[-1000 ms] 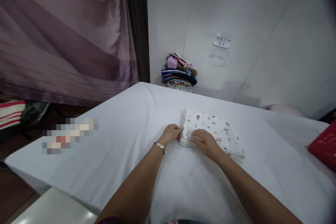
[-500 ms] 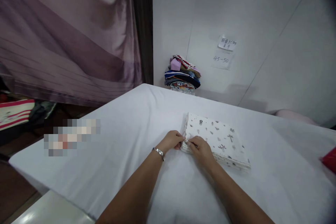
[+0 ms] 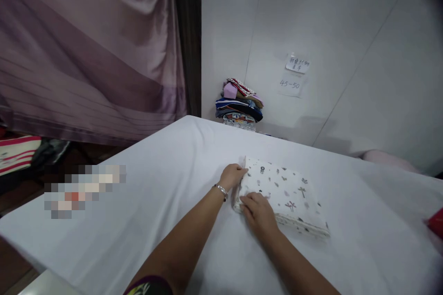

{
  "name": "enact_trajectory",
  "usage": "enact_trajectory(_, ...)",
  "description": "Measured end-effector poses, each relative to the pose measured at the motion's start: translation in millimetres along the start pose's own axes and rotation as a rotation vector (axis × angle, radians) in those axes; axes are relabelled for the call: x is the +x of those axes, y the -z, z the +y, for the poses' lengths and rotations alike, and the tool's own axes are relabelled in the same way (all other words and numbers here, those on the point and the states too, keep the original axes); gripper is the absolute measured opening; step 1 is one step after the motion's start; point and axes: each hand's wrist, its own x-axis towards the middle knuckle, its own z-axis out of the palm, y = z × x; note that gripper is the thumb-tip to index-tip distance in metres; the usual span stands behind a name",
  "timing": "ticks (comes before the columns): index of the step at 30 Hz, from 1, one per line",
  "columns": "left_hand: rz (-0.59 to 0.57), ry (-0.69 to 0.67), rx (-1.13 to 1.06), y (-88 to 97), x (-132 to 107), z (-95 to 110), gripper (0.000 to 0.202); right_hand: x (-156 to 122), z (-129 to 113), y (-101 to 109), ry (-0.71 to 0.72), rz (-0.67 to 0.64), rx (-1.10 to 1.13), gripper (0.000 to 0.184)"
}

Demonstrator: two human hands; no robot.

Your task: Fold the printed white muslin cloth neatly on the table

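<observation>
A folded white cloth (image 3: 287, 191) printed with small dark figures lies on the white-covered table (image 3: 155, 203). My left hand (image 3: 232, 176), with a silver bracelet on the wrist, rests against the cloth's left edge near its far corner, fingers curled onto the fold. My right hand (image 3: 256, 212) lies on the cloth's near left corner, fingers bent and pressing down on the layers. Both hands touch the same short side of the folded cloth.
A stack of folded colourful clothes (image 3: 238, 106) sits at the table's far edge against the white wall. Two paper notes (image 3: 294, 73) are stuck on the wall. A purple curtain (image 3: 86, 50) hangs at left. A red object (image 3: 436, 222) shows at the right edge.
My left hand slid up along the cloth's left edge toward the far corner. My right hand moved down to the near corner, so the hands are now apart.
</observation>
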Motion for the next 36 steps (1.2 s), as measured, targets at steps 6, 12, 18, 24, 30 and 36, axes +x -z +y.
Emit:
enact_trajectory(6,0.044,-0.005,0.081,-15.5,15,3,0.027,-2,0,-2,0.013,-0.021,-0.012,0.031)
enact_trajectory(12,0.063,0.013,0.091,-21.3,17,-5,0.027,-3,-2,-1,0.022,-0.052,-0.047,0.038)
enact_trajectory(18,0.069,0.007,0.094,-20.5,26,-4,0.030,-2,-5,2,0.026,-0.073,-0.032,0.040)
enact_trajectory(24,0.114,-0.041,0.296,-27.3,28,2,0.027,0,-7,6,-0.001,-0.102,-0.028,0.037)
enact_trajectory(30,0.103,-0.045,0.354,-23.6,27,7,0.035,3,-11,10,-0.036,-0.123,-0.033,0.038)
enact_trajectory(36,-0.066,0.041,0.364,-11.8,18,15,0.059,-1,3,35,-0.075,-0.017,0.182,0.043)
